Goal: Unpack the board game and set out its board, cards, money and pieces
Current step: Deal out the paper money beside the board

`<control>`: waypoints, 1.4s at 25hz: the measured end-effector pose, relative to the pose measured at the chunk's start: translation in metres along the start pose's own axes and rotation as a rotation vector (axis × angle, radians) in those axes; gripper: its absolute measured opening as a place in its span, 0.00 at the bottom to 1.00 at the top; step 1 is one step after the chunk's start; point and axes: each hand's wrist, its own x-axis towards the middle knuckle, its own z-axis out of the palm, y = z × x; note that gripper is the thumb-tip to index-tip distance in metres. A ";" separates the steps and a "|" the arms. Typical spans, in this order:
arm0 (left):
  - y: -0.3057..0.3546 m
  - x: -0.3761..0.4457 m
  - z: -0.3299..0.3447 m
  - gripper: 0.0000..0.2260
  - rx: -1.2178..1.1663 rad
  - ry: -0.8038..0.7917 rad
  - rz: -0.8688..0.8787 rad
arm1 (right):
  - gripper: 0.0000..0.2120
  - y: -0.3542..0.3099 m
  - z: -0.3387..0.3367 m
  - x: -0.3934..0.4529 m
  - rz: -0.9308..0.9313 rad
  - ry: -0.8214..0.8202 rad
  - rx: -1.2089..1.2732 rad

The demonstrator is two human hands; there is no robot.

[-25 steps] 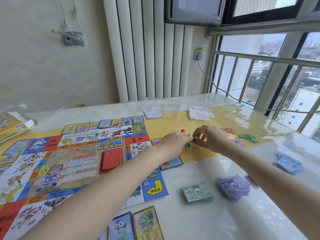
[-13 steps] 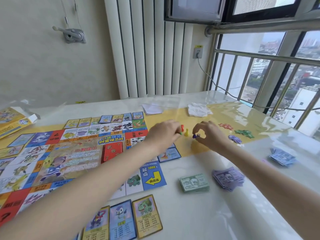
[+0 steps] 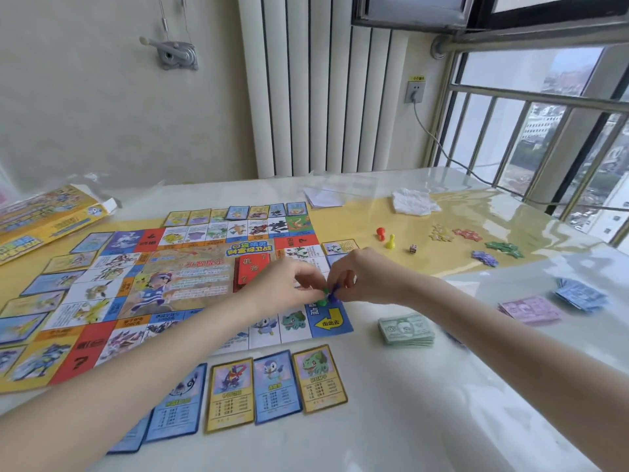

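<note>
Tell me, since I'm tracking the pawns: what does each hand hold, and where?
The left hand pinches the green pawn near its top; the right hand pinches the blue pawn likewise.

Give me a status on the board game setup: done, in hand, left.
Done: the board lies open, cards line its edges, and money stacks sit to the right. In hand: the left hand holds a green pawn and the right hand a blue pawn over the blue arrow corner. Left: the red pawn, yellow pawn and die wait off the board.
</note>
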 end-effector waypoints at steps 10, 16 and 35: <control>-0.003 -0.006 -0.012 0.08 0.072 -0.055 0.055 | 0.13 0.005 -0.010 -0.005 0.044 -0.118 0.109; 0.014 0.011 -0.018 0.10 -0.020 0.036 0.086 | 0.11 0.092 -0.040 -0.004 0.541 0.317 -0.113; -0.007 -0.003 -0.002 0.07 0.140 -0.063 -0.002 | 0.08 -0.019 0.008 -0.021 0.226 -0.069 0.024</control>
